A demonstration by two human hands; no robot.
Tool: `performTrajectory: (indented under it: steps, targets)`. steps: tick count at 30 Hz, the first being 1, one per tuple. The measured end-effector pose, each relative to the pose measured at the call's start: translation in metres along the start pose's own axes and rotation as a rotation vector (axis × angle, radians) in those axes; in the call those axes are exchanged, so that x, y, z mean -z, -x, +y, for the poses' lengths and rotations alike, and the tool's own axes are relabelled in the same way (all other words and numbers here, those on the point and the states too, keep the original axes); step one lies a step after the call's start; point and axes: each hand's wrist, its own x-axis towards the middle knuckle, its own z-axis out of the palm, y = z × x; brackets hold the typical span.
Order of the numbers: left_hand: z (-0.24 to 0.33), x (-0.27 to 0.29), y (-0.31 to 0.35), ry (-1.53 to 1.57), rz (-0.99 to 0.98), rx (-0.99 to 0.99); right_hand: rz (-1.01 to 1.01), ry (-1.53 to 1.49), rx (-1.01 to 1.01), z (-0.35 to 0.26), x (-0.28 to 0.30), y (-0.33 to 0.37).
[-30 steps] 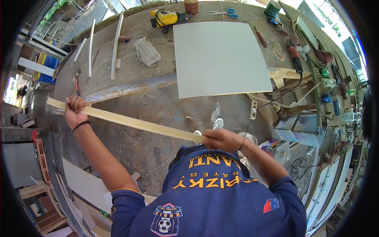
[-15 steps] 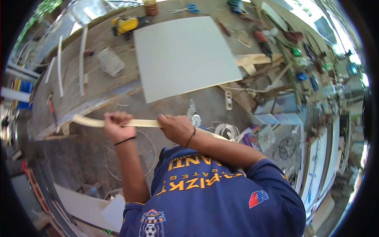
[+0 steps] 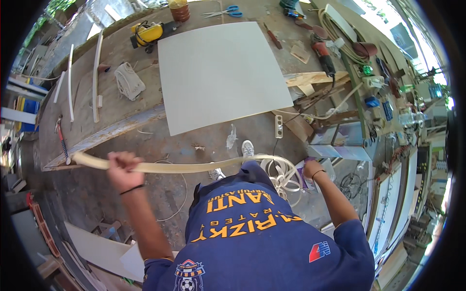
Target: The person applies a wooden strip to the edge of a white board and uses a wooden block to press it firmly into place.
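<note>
My left hand (image 3: pixel 125 170) is closed around a cream edge banding strip (image 3: pixel 194 167), close to its free end at the left. From there the strip stretches right in front of my body and bends down into loose coils (image 3: pixel 281 177) above the floor. Beside the outer bend, my right hand (image 3: pixel 313 168) has its fingers curled in; whether the strip runs between them is hidden. Beyond the strip, a large white panel (image 3: pixel 223 77) lies flat on the workbench (image 3: pixel 141 114), its near edge overhanging the front.
A yellow power tool (image 3: pixel 148 34), blue-handled scissors (image 3: pixel 228 11) and an angle grinder (image 3: pixel 323 54) lie around the panel. A hammer (image 3: pixel 62 138) rests at the bench's left end. A power strip (image 3: pixel 278 127) hangs at the front. My shoes (image 3: pixel 247 148) are below the strip.
My right hand has moved far right, away from the left hand, leaving a long stretch of strip between them. My left hand has shifted slightly left and down with the strip.
</note>
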Motion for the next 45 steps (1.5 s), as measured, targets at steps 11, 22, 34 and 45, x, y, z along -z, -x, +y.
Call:
performTrajectory:
  steps: [11, 22, 34, 45]
  targets:
    - [-0.154, -0.074, 0.015, 0.095, 0.093, 0.071, 0.225, -0.624, 1.263, -0.160, 0.163, 0.081]
    - [-0.206, -0.009, 0.031, -0.112, 0.322, -0.107, 0.341, -0.272, 1.247, -0.101, 0.177, 0.004]
    - [-0.229, 0.027, -0.038, -0.044, 0.392, -0.168, 0.430, -0.071, 1.186, -0.084, 0.148, -0.054]
    - [-0.237, 0.035, -0.060, 0.051, 0.417, -0.213, 0.231, -0.173, 0.986, -0.074, 0.179, -0.044]
